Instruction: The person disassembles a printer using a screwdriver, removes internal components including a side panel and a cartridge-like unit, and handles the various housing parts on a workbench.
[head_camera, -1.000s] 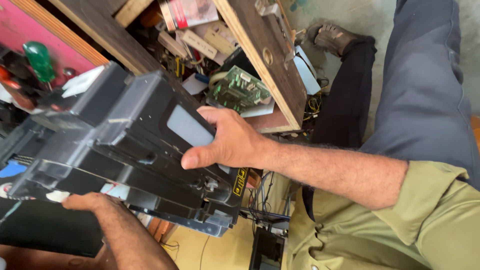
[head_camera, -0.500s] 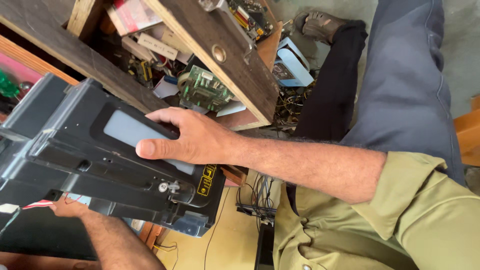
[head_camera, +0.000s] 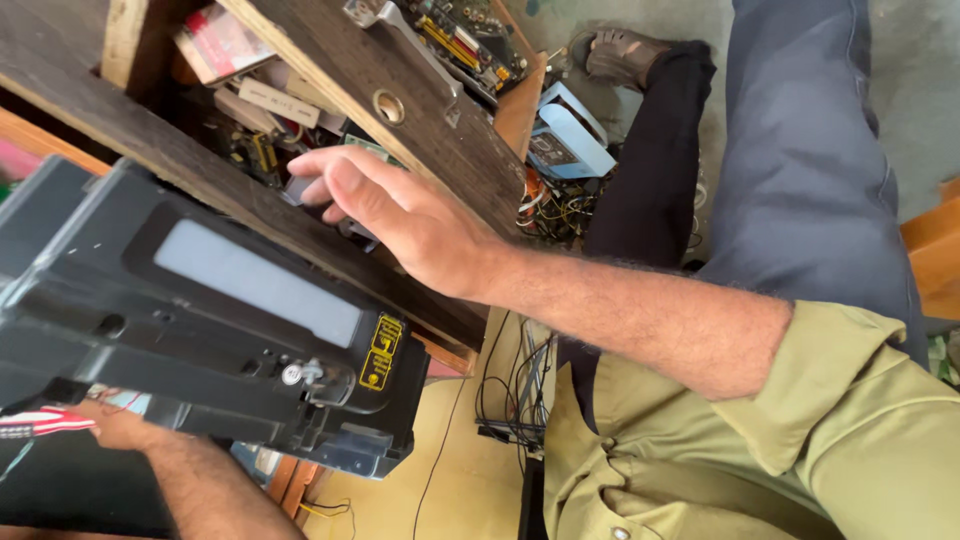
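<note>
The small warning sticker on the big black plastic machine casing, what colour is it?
Yellow with black markings; the small warning sticker on the black plastic machine casing shows best in the head view.

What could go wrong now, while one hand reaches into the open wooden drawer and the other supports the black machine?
1. Only the left hand props the black machine from below; it may tip or slide off.
2. The right hand reaches among loose circuit boards in the wooden drawer; sharp pins could scratch it.
3. Tangled wires may snag.

this is looking like a repair workshop: green circuit boards (head_camera: 462, 38) are lying in an open brown wooden drawer (head_camera: 400, 110), and tangled coloured wires (head_camera: 552, 205) are piling up on the floor.
</note>
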